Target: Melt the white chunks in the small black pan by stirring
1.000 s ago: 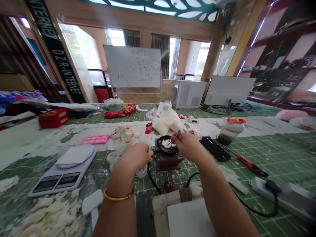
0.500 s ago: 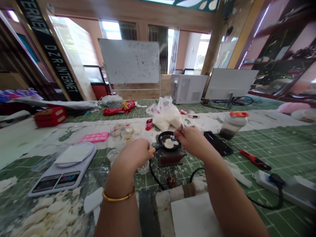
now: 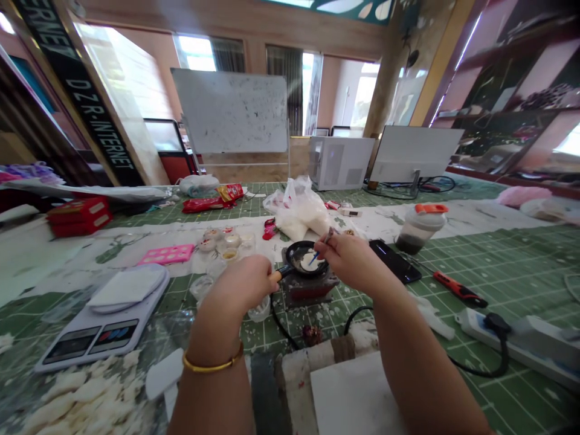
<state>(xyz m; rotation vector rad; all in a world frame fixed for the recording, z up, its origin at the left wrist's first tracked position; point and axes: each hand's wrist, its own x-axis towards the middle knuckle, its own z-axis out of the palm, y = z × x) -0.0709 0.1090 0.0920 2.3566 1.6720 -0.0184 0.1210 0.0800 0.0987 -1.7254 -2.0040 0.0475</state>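
Note:
My left hand (image 3: 247, 279) is closed around the wooden-coloured end of the handle of a small black frying pan (image 3: 291, 256). The pan sits over a small dark red-sided heater block (image 3: 310, 292). A white soft-looking mass (image 3: 306, 264) lies in the pan, partly melted in appearance. Pinched in my right hand (image 3: 347, 257) is a thin blue stick (image 3: 314, 258), its tip down at the white mass. The fingers hide most of the stick's upper end.
A kitchen scale (image 3: 106, 314) and white chunks (image 3: 86, 396) lie left, with a pink mould (image 3: 165, 254) beyond. Small cups stand left of the pan. A white-filled plastic bag (image 3: 296, 211) is behind it. Right are a phone (image 3: 394, 261), a lidded shaker (image 3: 421, 228), a soldering iron (image 3: 460, 289) and a power strip (image 3: 521, 347).
The blue stick's tip has moved down and left onto the white mass in the pan. My left hand keeps hold of the handle. The whole view has shifted slightly.

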